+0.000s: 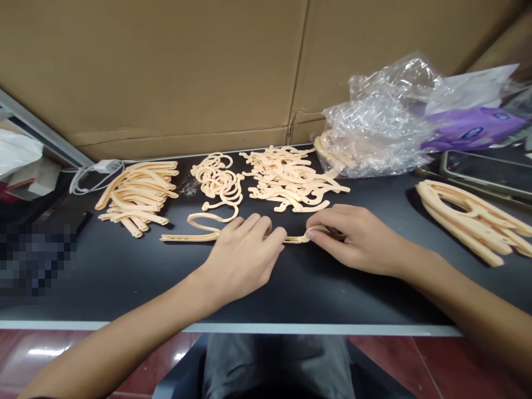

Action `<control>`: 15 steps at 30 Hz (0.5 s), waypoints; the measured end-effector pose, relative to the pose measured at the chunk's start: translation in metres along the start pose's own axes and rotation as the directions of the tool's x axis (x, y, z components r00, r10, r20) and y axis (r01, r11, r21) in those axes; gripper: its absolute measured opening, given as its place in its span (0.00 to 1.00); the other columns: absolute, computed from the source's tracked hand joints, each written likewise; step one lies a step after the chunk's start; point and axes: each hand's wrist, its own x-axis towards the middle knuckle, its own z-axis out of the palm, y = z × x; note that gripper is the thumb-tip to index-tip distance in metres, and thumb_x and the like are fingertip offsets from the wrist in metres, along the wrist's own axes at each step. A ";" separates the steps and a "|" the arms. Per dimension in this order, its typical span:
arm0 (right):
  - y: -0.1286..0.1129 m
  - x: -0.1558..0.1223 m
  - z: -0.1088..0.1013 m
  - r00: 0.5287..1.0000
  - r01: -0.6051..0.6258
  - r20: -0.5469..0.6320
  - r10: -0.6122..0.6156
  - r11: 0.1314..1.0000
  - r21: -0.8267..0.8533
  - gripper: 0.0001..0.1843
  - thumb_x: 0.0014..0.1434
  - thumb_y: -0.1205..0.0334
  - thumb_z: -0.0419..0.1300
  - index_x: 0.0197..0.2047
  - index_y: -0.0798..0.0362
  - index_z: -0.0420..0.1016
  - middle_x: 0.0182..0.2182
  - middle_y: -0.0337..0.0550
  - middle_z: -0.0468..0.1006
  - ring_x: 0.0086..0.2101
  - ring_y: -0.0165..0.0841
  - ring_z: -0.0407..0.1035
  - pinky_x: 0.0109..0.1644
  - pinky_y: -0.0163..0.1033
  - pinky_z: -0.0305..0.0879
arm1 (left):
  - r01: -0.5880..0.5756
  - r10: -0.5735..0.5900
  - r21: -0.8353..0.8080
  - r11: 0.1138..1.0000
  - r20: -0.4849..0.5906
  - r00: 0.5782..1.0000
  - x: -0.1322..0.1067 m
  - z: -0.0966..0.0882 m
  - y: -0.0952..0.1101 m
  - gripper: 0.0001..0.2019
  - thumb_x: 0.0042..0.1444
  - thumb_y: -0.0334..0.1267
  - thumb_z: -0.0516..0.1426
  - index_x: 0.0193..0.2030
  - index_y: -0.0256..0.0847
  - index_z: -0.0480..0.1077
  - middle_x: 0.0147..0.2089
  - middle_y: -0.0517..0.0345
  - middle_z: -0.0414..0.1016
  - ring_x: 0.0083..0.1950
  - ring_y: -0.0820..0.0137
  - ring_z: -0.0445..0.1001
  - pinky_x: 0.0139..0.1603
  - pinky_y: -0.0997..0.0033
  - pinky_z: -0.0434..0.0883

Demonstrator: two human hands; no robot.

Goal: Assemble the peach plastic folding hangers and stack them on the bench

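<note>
A partly joined beige plastic folding hanger (189, 238) lies on the black table in front of me, its loop standing on the far side. My left hand (245, 255) is closed over the middle, fingers curled down on it and covering much of it. At the right end, my right hand (353, 238) pinches a curved beige piece between thumb and fingers; the fingers partly hide that piece. Beyond my hands lie a pile of hanger hooks (220, 180) and a pile of short curved arms (291, 177). Farther left is a stack of longer hanger arms (141, 191).
Folded hangers (465, 216) lie stacked at the right. Behind them are a clear plastic bag (378, 127), a purple tissue pack (469, 130) and a phone-like device (490, 169). A white charger with cable (106, 166) sits at the left, and cardboard (187, 66) walls the back.
</note>
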 end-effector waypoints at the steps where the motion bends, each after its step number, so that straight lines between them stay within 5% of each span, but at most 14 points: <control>1: 0.000 0.000 0.000 1.000 -0.007 0.007 0.007 1.000 0.004 0.08 0.66 0.62 0.55 0.36 0.51 0.74 0.26 0.39 0.76 0.28 0.32 0.69 0.34 0.38 0.62 | -0.004 0.004 0.004 1.000 -0.004 1.000 0.000 0.000 0.000 0.08 0.70 0.38 0.49 0.42 0.41 0.68 0.40 0.55 0.72 0.42 0.62 0.70 0.41 0.61 0.65; 15: 0.001 0.006 -0.006 0.983 -0.120 0.162 0.087 0.970 0.210 0.12 0.66 0.56 0.57 0.34 0.53 0.75 0.22 0.34 0.70 0.23 0.26 0.61 0.29 0.34 0.57 | -0.061 0.060 -0.018 0.998 -0.063 0.996 0.002 0.008 -0.003 0.09 0.71 0.40 0.48 0.43 0.43 0.67 0.37 0.58 0.71 0.40 0.64 0.71 0.35 0.62 0.61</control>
